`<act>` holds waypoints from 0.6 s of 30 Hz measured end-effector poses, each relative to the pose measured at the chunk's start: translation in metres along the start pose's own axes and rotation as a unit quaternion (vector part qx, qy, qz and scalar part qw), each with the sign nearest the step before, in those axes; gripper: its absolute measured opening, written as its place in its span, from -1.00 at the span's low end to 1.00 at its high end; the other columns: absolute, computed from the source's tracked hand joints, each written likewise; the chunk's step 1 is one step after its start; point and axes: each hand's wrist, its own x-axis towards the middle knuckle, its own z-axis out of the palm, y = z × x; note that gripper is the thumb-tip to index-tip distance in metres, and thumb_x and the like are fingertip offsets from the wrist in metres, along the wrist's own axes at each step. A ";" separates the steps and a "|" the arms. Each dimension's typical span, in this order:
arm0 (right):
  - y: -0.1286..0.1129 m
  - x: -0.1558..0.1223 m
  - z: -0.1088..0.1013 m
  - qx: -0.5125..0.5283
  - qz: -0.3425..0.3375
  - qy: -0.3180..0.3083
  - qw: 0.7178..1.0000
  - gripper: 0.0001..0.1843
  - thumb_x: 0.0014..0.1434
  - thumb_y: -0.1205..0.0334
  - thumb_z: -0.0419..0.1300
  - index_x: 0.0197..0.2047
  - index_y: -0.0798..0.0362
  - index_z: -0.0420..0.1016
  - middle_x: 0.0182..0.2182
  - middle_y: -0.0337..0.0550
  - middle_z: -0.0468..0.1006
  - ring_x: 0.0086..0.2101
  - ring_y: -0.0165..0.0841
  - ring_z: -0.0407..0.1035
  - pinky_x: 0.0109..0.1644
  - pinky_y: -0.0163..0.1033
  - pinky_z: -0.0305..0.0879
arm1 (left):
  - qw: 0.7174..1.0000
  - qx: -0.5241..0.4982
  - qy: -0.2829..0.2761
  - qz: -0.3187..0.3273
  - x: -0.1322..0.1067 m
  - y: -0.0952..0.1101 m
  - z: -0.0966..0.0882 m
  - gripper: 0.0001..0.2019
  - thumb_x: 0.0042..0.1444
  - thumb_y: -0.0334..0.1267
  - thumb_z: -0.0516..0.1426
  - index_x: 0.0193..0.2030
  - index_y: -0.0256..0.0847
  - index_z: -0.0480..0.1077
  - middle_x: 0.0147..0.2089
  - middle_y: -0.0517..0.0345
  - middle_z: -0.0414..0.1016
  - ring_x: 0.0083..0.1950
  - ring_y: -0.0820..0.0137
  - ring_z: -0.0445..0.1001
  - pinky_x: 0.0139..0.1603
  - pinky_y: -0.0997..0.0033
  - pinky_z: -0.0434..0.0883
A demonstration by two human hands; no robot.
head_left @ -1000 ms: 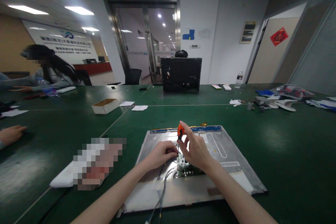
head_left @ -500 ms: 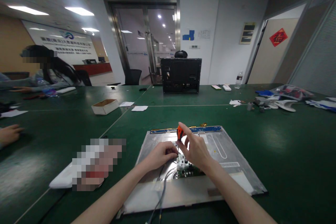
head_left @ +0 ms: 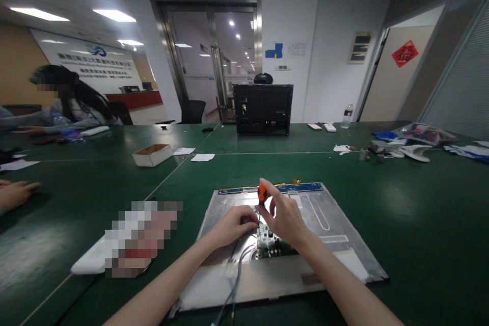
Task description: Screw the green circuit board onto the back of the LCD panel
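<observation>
So you're mid-screw on the little circuit board [head_left: 269, 244].
Right hand [head_left: 284, 219] is pinching the orange screwdriver [head_left: 262, 194] upright w/ the tip down on the board, left hand [head_left: 231, 225] is closed near the tip, steadying it. Board's sitting on the metal panel [head_left: 336, 224]. Next imo: keeping the driver vertical, light pressure. Green table [head_left: 420, 204], office room w/ glass doors [head_left: 214, 61].

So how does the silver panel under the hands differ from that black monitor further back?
The flat silver metal panel lies on the green table, while the black monitor stands upright. The panel is pale and shiny with a small circuit board exposed; the monitor's back is dark and closed. The panel sits under the right hand and left hand; nobody touches the monitor. Both are rectangular and rest on that table.
</observation>
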 end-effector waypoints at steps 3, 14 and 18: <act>-0.001 0.000 -0.001 0.001 -0.005 0.001 1.000 -0.32 0.21 0.27 0.12 0.34 -0.07 -0.04 -0.36 -0.25 0.52 -0.56 -0.43 0.33 -0.42 -0.27 0.29 | 1.000 -0.003 -0.003 0.001 0.000 -0.002 0.000 -0.93 0.08 -0.40 0.15 -0.31 -0.26 0.46 -0.34 0.16 0.50 -0.32 0.38 0.43 -0.30 0.46 0.33; -0.006 0.001 -0.004 0.011 -0.002 -0.003 1.000 -0.31 0.22 0.34 0.05 0.37 -0.05 -0.08 -0.37 -0.22 0.53 -0.57 -0.41 0.34 -0.40 -0.25 0.33 | 1.000 -0.006 -0.005 -0.004 0.001 -0.002 0.001 -0.94 0.08 -0.40 0.15 -0.34 -0.26 0.47 -0.36 0.18 0.50 -0.33 0.39 0.42 -0.29 0.46 0.33; -0.002 0.000 -0.001 -0.002 -0.009 0.007 1.000 -0.30 0.22 0.29 0.10 0.36 -0.07 -0.07 -0.34 -0.21 0.53 -0.53 -0.40 0.36 -0.39 -0.26 0.34 | 1.000 -0.014 -0.005 0.003 0.001 -0.005 0.002 -0.93 0.08 -0.40 0.15 -0.30 -0.27 0.47 -0.35 0.16 0.51 -0.32 0.38 0.43 -0.28 0.45 0.33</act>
